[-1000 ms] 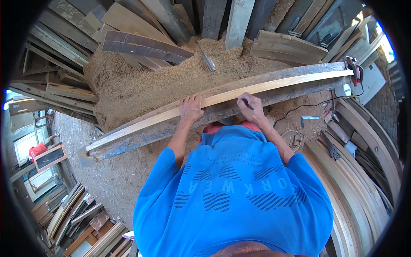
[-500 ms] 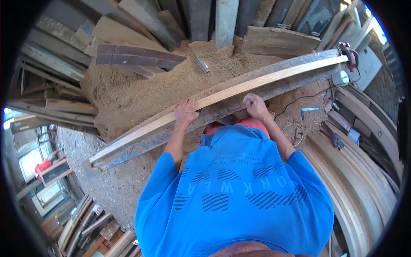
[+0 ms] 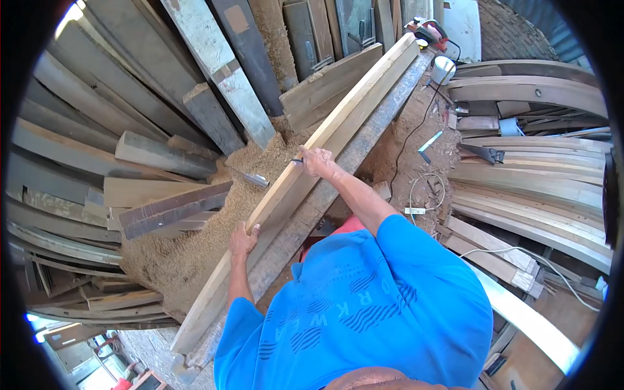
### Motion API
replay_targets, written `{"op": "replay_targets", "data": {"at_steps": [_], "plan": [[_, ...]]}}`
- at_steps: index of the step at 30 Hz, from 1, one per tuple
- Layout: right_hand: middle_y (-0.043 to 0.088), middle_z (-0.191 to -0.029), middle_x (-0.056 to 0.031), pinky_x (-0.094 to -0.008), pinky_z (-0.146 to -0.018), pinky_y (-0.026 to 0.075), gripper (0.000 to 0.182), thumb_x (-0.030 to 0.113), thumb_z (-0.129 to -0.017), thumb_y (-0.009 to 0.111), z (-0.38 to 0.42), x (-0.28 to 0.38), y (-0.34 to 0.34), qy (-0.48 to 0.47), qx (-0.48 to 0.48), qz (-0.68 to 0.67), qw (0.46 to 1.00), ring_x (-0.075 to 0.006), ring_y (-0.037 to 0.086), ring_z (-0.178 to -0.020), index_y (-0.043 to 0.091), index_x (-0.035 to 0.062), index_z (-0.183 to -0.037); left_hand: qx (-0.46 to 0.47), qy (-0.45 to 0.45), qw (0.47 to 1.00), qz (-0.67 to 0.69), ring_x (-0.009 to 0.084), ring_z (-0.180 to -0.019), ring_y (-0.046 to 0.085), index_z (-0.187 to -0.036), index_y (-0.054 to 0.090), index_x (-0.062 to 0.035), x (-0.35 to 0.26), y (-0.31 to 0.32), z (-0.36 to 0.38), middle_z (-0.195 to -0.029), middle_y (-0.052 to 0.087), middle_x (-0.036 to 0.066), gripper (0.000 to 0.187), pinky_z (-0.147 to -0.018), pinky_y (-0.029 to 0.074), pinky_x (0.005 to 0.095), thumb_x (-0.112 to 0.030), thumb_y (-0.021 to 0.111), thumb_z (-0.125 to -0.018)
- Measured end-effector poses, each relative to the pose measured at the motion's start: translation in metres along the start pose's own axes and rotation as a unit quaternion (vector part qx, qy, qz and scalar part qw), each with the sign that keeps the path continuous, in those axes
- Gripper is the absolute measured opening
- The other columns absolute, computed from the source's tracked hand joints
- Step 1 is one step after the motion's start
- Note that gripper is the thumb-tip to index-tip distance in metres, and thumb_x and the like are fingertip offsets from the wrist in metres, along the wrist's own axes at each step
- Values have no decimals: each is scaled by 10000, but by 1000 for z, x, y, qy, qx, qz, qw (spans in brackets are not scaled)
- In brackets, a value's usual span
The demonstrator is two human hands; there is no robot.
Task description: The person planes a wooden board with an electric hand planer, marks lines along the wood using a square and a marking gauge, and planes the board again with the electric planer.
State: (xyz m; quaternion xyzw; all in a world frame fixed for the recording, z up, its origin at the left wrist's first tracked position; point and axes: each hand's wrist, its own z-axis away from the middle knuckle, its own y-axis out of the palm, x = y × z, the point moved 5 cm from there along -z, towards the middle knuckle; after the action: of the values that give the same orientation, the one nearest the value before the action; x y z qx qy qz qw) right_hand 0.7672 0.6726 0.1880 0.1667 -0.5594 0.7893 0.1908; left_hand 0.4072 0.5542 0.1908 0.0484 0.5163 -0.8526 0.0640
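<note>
A long pale wooden plank [image 3: 354, 117] stands on edge along a grey, worn bench beam [image 3: 382, 127], running from lower left to upper right. My left hand [image 3: 242, 240] grips the plank's upper edge, with the thumb on the near side. Farther up, my right hand [image 3: 316, 161] is closed at the same edge. A small dark stick-like thing [image 3: 298, 160] pokes out of its fingers across the edge. I cannot make out its exact kind.
Sawdust [image 3: 188, 260] is heaped behind the bench. A red and black power tool [image 3: 429, 32] and a white container [image 3: 444, 70] sit at the far end. A cord, a square [image 3: 429, 146], a handsaw [image 3: 481, 153] and stacked curved boards [image 3: 526, 195] lie to the right.
The view has turned, so the plank slants more steeply and shows its broad side. My right hand has moved from the bench's near side onto the plank's edge. My left hand still grips the plank.
</note>
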Motion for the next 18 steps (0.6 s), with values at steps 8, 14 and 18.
{"op": "replay_targets", "data": {"at_steps": [8, 14, 18], "plan": [[722, -1076, -188, -479, -865, 538, 412, 446, -935, 639, -35, 9, 13, -13, 17, 25, 999, -383, 694, -1049, 595, 96, -1149, -22, -74, 997, 3, 470, -1159, 605, -1288, 614, -32, 14, 19, -35, -1195, 659, 285, 770, -1000, 454, 555, -695, 396, -962], [733, -1004, -181, -484, -833, 550, 431, 408, -890, 699, -47, 9, 36, -2, 22, 65, 998, -378, 711, -997, 599, 94, -1167, 86, -82, 993, 15, 444, -1239, 564, -1376, 584, -58, 21, 30, -62, -1292, 627, 262, 793, -1082, 401, 537, -705, 390, -961], [730, -990, -197, -500, -834, 550, 436, 373, -893, 699, -46, 4, 44, -2, 29, 20, 999, -396, 709, -985, 587, 99, -1213, 43, -92, 993, 59, 433, -1337, 484, -1403, 574, -82, 25, 42, -53, -1376, 582, 250, 805, -1147, 334, 526, -723, 410, -944]]}}
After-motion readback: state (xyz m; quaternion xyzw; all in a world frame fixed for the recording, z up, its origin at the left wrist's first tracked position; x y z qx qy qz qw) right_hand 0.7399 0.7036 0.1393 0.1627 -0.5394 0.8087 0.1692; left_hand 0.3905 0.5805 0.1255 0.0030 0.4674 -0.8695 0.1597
